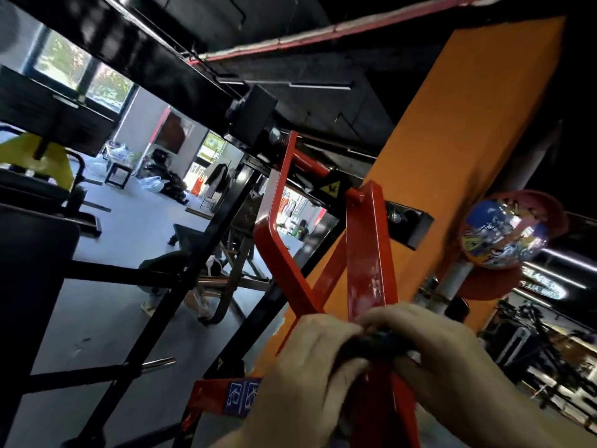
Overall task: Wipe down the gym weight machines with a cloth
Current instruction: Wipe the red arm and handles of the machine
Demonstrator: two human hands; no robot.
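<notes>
Nearest the head camera, the left hand [310, 360] and right hand [433, 347] both curl around a small dark bunched cloth [374, 345], pinching it against the glossy red painted steel arm [368, 263] of the weight machine. The cloth is bunched tight, so it likely wipes only a narrow strip. Knuckles could scrape the bar's edges, and the yellow triangular warning sticker [331, 188] above suggests a pinch point.

The machine's arm [366, 253] is glossy red with pale scuffs, its frame [181, 82] black. Behind stands an orange pillar [468, 130]. The cloth [371, 345] is dark (a hint of blue shows). A round plate [504, 231] carries multicoloured cartoon graphics, and blue labels [244, 396] bear white symbols.
</notes>
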